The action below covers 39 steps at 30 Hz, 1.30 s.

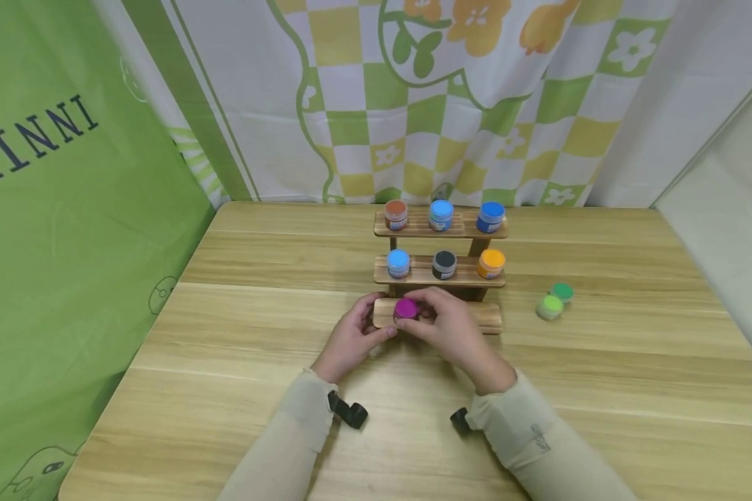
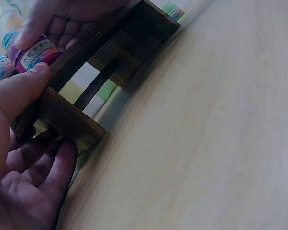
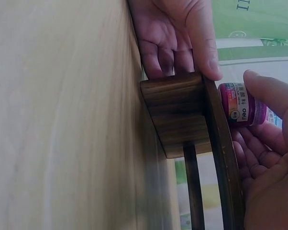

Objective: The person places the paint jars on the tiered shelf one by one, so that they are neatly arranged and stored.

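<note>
A three-step wooden display rack (image 1: pixel 490 317) stands on the table. My left hand (image 1: pixel 349 339) holds the left end of its lowest step, the thumb on the step's edge and the fingers at the end piece (image 2: pixel 70 120). With thumb and fingers, my right hand (image 1: pixel 454 334) pinches a small magenta paint jar (image 1: pixel 406 309) at the left part of that step. The jar's printed label (image 3: pixel 238 103) shows in the right wrist view, its base at the step's surface.
On the middle step are light blue (image 1: pixel 398 263), black (image 1: pixel 443 264) and orange (image 1: pixel 491 263) jars. Brown (image 1: pixel 396 215), light blue (image 1: pixel 441 215) and dark blue (image 1: pixel 491 216) ones line the top step. Two green jars (image 1: pixel 550 307) stand right of the rack. A curtain (image 1: pixel 413 125) hangs behind.
</note>
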Available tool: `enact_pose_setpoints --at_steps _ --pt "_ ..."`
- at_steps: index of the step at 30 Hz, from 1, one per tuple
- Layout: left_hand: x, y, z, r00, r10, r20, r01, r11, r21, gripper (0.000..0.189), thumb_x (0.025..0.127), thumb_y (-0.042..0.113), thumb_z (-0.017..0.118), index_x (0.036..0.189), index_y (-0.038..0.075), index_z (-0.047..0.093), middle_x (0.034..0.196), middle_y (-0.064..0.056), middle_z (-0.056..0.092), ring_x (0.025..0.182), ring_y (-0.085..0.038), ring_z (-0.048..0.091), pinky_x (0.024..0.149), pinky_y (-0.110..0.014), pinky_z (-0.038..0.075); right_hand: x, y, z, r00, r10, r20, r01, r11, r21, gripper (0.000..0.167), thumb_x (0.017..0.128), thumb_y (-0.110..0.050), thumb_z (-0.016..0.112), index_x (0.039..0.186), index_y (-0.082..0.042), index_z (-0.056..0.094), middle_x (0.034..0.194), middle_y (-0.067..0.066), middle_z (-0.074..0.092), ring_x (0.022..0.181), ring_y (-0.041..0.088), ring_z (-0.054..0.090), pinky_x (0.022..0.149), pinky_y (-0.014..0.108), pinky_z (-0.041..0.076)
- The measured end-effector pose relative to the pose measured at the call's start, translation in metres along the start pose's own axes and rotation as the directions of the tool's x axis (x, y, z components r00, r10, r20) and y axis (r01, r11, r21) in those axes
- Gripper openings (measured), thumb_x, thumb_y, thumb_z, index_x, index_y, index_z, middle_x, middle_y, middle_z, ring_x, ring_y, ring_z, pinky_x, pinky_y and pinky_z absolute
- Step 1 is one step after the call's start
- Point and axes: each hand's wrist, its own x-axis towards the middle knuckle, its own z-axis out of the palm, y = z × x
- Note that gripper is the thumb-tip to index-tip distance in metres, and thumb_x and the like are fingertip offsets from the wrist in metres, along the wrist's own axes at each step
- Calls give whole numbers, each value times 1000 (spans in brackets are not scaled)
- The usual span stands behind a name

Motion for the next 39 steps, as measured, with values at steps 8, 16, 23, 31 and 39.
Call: enact_pose_setpoints --at_steps 8,16,23,31,39 --pt "0 0 0 1000 -9 -10 9 1000 12 71 92 15 75 152 10 38 149 -8 50 124 -25 59 96 -29 53 1 -3 6 1000 -14 -22 15 1000 17 39 82 -18 85 116 -5 70 108 7 69 93 21 64 82 38 57" --pt "1 -2 0 1000 4 1 -4 1000 -19 68 92 13 74 150 12 40 146 -8 53 124 -26 59 97 -29 53 0 -3 9 999 -29 -37 27 999 -45 39 83 -19 84 117 -6 70 108 4 67 92 18 62 81 35 56" --pt "0 -1 0 1000 9 -3 -9 1000 -17 67 92 11 74 150 12 41 145 -8 55 119 -25 62 93 -27 54 -2 -1 11 997 -54 -53 49 995 -82 41 83 -20 85 118 -7 70 110 3 68 96 18 62 85 36 55" --pt "0 0 -1 1000 2 -3 -2 1000 -26 68 92 14 75 150 11 40 143 -9 56 113 -24 64 90 -28 56 -3 1 11 998 -39 -56 35 997 -69 45 83 -22 85 122 -7 69 114 3 68 100 19 63 89 38 55" --pt "0 1 0 999 -28 -18 28 1000 0 72 91 18 76 152 13 39 148 -8 52 111 -23 64 91 -32 55 -5 1 6 999 -25 -47 24 999 -36 47 84 -25 84 124 -7 69 115 3 68 101 18 65 89 37 56"
